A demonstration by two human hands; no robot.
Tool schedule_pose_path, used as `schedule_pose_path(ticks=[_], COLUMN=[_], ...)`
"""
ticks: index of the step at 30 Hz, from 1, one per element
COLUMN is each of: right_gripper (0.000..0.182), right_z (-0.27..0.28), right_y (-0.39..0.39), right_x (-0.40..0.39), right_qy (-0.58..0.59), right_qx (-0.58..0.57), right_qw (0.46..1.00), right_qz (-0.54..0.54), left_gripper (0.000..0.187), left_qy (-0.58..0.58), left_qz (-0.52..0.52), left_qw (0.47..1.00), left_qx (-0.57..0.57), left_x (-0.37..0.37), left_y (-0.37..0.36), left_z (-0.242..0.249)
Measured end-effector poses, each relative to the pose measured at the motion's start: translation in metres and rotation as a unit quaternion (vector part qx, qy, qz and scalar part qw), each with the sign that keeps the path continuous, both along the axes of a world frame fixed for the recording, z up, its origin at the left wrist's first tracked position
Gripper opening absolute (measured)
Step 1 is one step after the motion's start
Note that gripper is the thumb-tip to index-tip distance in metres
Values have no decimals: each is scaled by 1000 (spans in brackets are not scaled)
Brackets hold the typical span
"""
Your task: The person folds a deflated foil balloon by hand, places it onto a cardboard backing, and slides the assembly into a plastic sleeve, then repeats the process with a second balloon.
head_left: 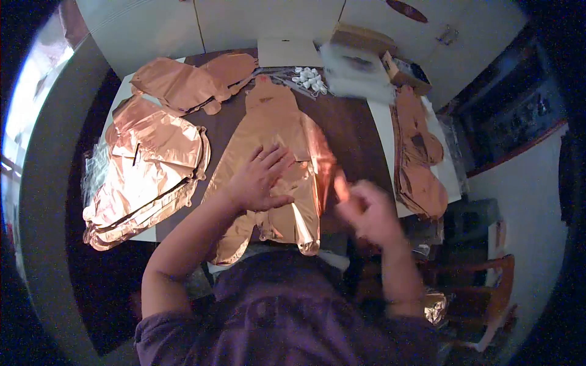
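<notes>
A flat, uninflated copper-coloured foil balloon (259, 134) lies in front of me on the dark table top (360, 131); others may lie under it. My left hand (265, 180) rests over its middle, fingers spread and palm down, holding nothing. To the right, my right hand (369, 213) is smeared by motion. Its fingers are closed on a lifted edge of the foil, which stretches up and left from them in a shiny fold. The exact pinch is blurred.
Stacks of similar foil balloons lie at the left (159, 152), the back left (177, 82) and the right (418, 161). Small white pieces (310, 79), a clear plastic bag (354, 70) and a small open box (406, 73) sit at the back. A wooden chair (503, 280) stands lower right.
</notes>
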State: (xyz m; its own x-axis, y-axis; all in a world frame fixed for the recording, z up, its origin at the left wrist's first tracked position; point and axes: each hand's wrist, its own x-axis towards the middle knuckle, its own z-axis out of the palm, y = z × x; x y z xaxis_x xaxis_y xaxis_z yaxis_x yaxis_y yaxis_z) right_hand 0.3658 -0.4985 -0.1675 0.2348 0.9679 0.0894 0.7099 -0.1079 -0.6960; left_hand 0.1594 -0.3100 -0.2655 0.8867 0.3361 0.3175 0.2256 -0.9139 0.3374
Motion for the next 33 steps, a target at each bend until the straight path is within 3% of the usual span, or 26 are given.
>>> schedule_pose_path(ticks=[2,3,5,8,11,16,19,22,25,33], right_gripper=[19,15,15,22,39,57,61,62,62,66], right_z=[-8,-11,-24,-49,-81,-91,-85,-92,-92,-98], right_y=[14,21,37,61,87,111,112,112,110,110], right_x=[-32,-46,-41,5,31,19,17,22,21,26], right_qy=[7,63,60,119,-127,-243,-250,-254,-251,-298], right_qx=[29,4,13,-9,85,12,-24,-9,-1,14], right_qw=[970,948,922,981,985,958,955,954,955,941], right_qz=[241,311,382,151,81,149,158,159,155,160], left_gripper=[85,84,83,81,79,75,73,79,75,81], left_qy=[-2,2,7,7,4,-32,-86,-82,-23,20], left_qz=[-3,-3,-7,-6,1,-4,-26,0,88,67], left_qw=[1000,1000,999,1000,1000,999,988,994,995,997], left_qx=[13,27,31,14,21,-2,-125,-68,-35,24], left_x=[2,3,2,0,2,2,-2,-15,-26,-24], left_y=[2,5,7,4,2,3,4,22,19,22], left_z=[-4,-9,-9,-2,0,-6,8,6,30,0])
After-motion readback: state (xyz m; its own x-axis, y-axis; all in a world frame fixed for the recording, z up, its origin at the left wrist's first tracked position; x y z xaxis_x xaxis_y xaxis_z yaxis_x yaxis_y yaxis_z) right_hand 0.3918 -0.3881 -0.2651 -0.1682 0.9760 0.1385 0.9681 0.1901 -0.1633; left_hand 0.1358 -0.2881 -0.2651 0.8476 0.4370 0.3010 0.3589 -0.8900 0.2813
